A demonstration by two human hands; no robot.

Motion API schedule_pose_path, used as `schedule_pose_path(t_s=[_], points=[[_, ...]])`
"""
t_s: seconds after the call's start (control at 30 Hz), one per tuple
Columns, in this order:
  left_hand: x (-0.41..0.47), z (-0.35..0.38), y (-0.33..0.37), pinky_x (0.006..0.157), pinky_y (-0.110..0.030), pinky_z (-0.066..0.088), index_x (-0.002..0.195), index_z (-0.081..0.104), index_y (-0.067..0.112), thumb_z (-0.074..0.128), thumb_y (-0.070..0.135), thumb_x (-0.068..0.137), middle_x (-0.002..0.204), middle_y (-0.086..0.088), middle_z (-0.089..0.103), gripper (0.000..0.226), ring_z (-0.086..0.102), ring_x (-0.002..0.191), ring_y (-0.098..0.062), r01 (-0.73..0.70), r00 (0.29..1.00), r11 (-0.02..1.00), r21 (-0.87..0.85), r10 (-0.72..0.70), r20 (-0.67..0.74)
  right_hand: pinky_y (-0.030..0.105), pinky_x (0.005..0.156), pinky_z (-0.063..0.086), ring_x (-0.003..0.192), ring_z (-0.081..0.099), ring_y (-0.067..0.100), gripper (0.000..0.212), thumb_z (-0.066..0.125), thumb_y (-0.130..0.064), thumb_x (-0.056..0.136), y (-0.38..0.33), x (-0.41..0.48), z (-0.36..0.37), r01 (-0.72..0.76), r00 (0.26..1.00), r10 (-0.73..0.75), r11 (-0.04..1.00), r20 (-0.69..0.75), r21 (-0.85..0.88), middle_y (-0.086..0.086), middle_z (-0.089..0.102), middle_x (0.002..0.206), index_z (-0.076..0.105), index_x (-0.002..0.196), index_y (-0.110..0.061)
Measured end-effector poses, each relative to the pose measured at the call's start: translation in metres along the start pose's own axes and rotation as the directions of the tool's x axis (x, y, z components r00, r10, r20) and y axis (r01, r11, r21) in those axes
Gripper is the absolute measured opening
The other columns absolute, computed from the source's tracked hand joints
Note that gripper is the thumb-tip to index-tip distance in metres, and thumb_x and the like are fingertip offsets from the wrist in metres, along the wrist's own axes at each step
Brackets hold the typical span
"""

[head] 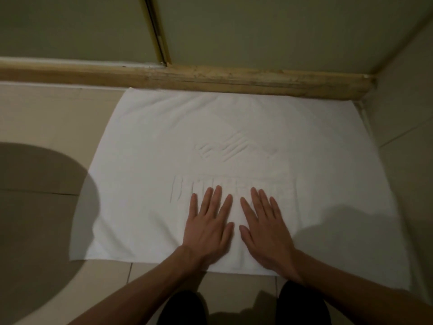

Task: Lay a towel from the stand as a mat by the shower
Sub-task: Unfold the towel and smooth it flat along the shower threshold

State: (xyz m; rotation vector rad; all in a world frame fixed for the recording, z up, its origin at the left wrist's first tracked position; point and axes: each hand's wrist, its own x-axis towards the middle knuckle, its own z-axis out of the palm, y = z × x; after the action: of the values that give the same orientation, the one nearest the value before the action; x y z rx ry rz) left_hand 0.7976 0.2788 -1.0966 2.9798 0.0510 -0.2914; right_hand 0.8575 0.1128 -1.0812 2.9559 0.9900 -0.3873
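Note:
A white towel (164, 137) with a raised woven pattern lies spread flat on the tiled floor, its far edge against the stone threshold (234, 78) of the shower. My left hand (209, 225) and my right hand (264, 227) rest palm down side by side on the towel's near middle, fingers straight and slightly apart, holding nothing. The towel's near edge runs just in front of my wrists.
Frosted shower glass panels (257, 31) with a brass frame strip (157, 31) rise behind the threshold. A wall (403, 137) closes the right side next to the towel. A rounded shadow covers the beige floor tiles (46, 118) at left. My dark-clothed knees (185, 308) show at the bottom.

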Motion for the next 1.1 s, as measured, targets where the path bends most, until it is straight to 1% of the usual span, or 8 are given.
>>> schedule_pose_path(t_s=[0.07,0.2,0.33,0.53,0.7,0.9,0.97,1.1], points=[[-0.005,0.000,-0.011,0.116,-0.055,-0.002,0.152,-0.001,0.023,0.008,0.051,0.096,0.159,-0.008,-0.008,0.064,-0.014,0.145,-0.025,0.046,0.999,0.999,-0.018,-0.046,-0.008,0.050,0.117,0.017,0.145,0.011,0.033,0.065,0.015,-0.049,0.095,0.000,0.000,-0.001,0.009,1.000,-0.009,1.000,0.001,0.007,0.018,0.014,0.157,0.024,0.149,-0.014],[-0.018,-0.003,-0.045,0.116,-0.054,-0.002,0.151,-0.010,0.023,0.007,0.050,0.096,0.159,-0.007,-0.011,0.064,-0.016,0.145,-0.023,0.151,0.988,0.987,-0.053,-0.152,-0.030,0.049,0.117,0.010,0.146,0.005,0.033,0.066,0.011,-0.049,0.094,0.000,-0.001,-0.003,0.030,1.000,-0.030,1.000,0.002,0.002,0.018,0.008,0.157,0.019,0.150,-0.014],[-0.031,-0.011,-0.081,0.117,-0.052,-0.006,0.150,-0.013,0.025,0.006,0.050,0.095,0.159,-0.006,-0.014,0.063,-0.018,0.144,-0.021,0.247,0.967,0.964,-0.099,-0.251,-0.030,0.048,0.114,0.012,0.144,0.012,0.035,0.071,0.000,-0.049,0.094,0.000,-0.001,-0.003,0.041,0.999,-0.041,0.999,-0.006,-0.002,0.020,0.014,0.156,0.025,0.149,-0.012],[-0.061,-0.021,-0.138,0.117,-0.049,-0.007,0.150,-0.012,0.026,0.002,0.052,0.094,0.158,-0.005,-0.017,0.064,-0.021,0.143,-0.018,0.402,0.911,0.906,-0.130,-0.410,-0.039,0.048,0.113,0.013,0.143,0.017,0.036,0.072,0.001,-0.050,0.095,0.002,0.001,0.000,0.039,0.999,-0.039,0.999,-0.015,0.005,0.021,0.018,0.155,0.029,0.147,-0.009],[-0.078,-0.019,-0.171,0.117,-0.045,-0.010,0.151,-0.007,0.029,0.001,0.058,0.092,0.158,-0.004,-0.014,0.066,-0.021,0.143,-0.016,0.412,0.908,0.905,-0.102,-0.417,-0.029,0.047,0.112,0.013,0.142,0.020,0.036,0.070,0.004,-0.049,0.096,0.001,0.001,0.002,0.042,0.999,-0.042,0.999,-0.024,0.004,0.021,0.020,0.154,0.029,0.146,-0.009],[-0.098,-0.020,-0.195,0.115,-0.036,-0.014,0.152,0.003,0.030,0.007,0.058,0.092,0.160,-0.003,-0.007,0.066,-0.018,0.144,-0.010,0.417,0.902,0.894,-0.163,-0.429,-0.045,0.047,0.113,0.013,0.143,0.020,0.035,0.071,0.002,-0.050,0.095,0.002,0.002,0.001,0.034,0.999,-0.034,0.999,-0.021,0.012,0.021,0.020,0.154,0.030,0.146,-0.009],[-0.099,-0.021,-0.196,0.114,-0.033,-0.016,0.152,0.002,0.030,0.008,0.058,0.093,0.159,-0.002,-0.008,0.066,-0.019,0.143,-0.010,0.409,0.906,0.898,-0.164,-0.421,-0.046,0.047,0.113,0.013,0.143,0.019,0.035,0.072,0.001,-0.050,0.095,0.001,0.001,0.000,0.031,0.999,-0.031,0.999,-0.010,0.016,0.021,0.019,0.154,0.029,0.147,-0.009],[-0.099,-0.022,-0.195,0.115,-0.037,-0.015,0.151,-0.002,0.029,0.007,0.059,0.092,0.159,-0.001,-0.013,0.067,-0.021,0.143,-0.009,0.406,0.909,0.901,-0.153,-0.415,-0.035,0.046,0.113,0.011,0.143,0.017,0.034,0.073,-0.002,-0.051,0.094,0.000,0.000,-0.004,0.029,1.000,-0.030,0.999,0.007,0.028,0.020,0.017,0.155,0.026,0.147,-0.010]])
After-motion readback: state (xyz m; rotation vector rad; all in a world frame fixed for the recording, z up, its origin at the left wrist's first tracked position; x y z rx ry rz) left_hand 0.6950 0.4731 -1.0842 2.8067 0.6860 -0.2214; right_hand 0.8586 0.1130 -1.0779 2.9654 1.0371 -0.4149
